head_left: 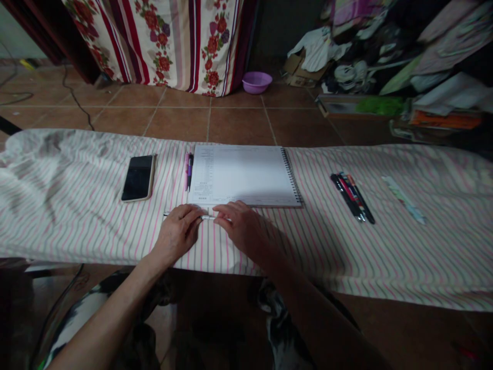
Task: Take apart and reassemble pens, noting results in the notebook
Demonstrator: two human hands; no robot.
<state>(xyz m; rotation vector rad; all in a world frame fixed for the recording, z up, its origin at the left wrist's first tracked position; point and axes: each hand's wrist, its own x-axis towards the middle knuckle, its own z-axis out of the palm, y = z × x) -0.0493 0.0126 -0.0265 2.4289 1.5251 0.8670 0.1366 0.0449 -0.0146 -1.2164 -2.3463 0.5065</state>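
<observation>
My left hand [178, 232] and my right hand [242, 226] rest on a striped cloth [77, 221] and both pinch the same thin white pen [208, 217], which lies crosswise between their fingertips. Its dark tip pokes out to the left of my left hand. Just beyond the hands lies an open spiral notebook [242, 174] with a printed white page. A pink pen and a purple pen [188, 170] lie side by side along the notebook's left edge.
A dark phone [138, 178] lies on the cloth to the left. Several pens [352, 196] lie in a bunch to the right, with a pale strip [404, 199] beyond them. Tiled floor, a purple bowl [256, 81], a floral curtain and piled clutter lie behind.
</observation>
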